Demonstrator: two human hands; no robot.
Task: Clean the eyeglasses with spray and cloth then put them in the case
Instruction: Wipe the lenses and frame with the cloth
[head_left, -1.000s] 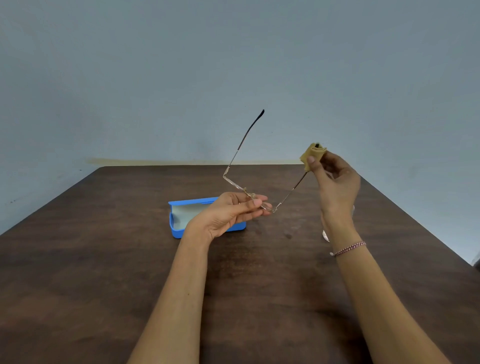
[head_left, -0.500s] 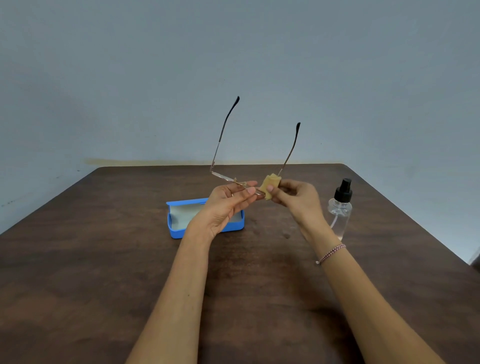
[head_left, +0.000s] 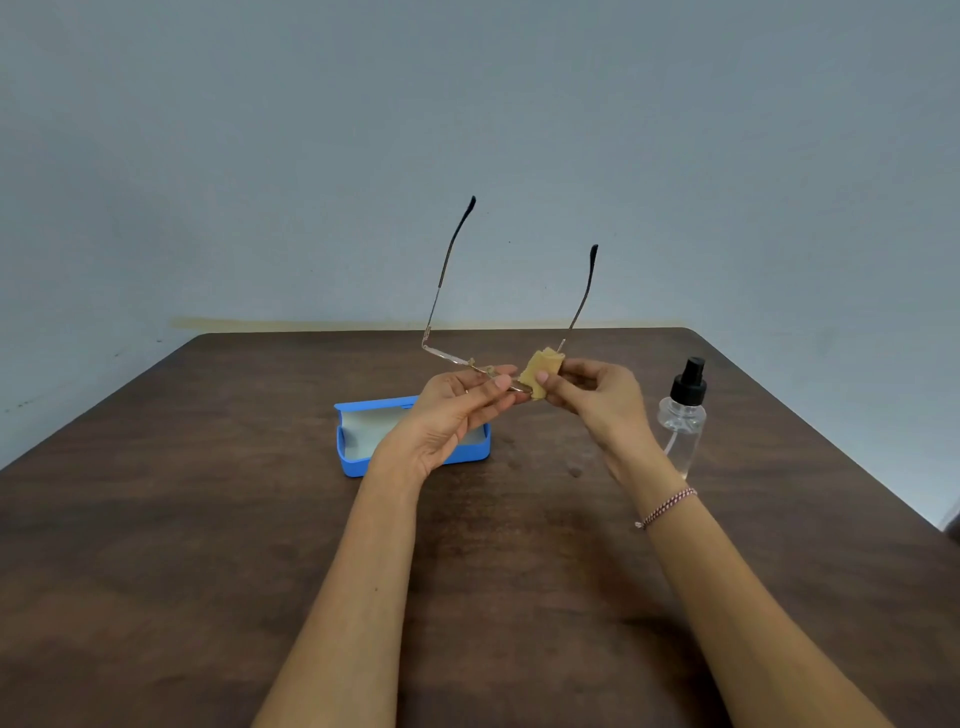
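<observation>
While the left hand (head_left: 447, 415) pinches the front of the thin-rimmed eyeglasses (head_left: 470, 362) between thumb and fingers (head_left: 498, 384), the right hand (head_left: 597, 400) pinches a folded tan cloth (head_left: 545, 361) around the frame end just beside those fingers, at the base of one temple. Both temples point upward, away from the fingers. Below and behind the left fingers, an open blue case (head_left: 358, 467) lies on the brown desk (head_left: 208, 519). Outward of the right fingers stands a clear spray bottle (head_left: 683, 421) with a black pump. A beaded bracelet (head_left: 667, 506) circles the right wrist.

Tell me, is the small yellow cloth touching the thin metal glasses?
Touching. The head view shows the small yellow cloth wrapped around the thin metal glasses, pinched by the right hand.
</observation>
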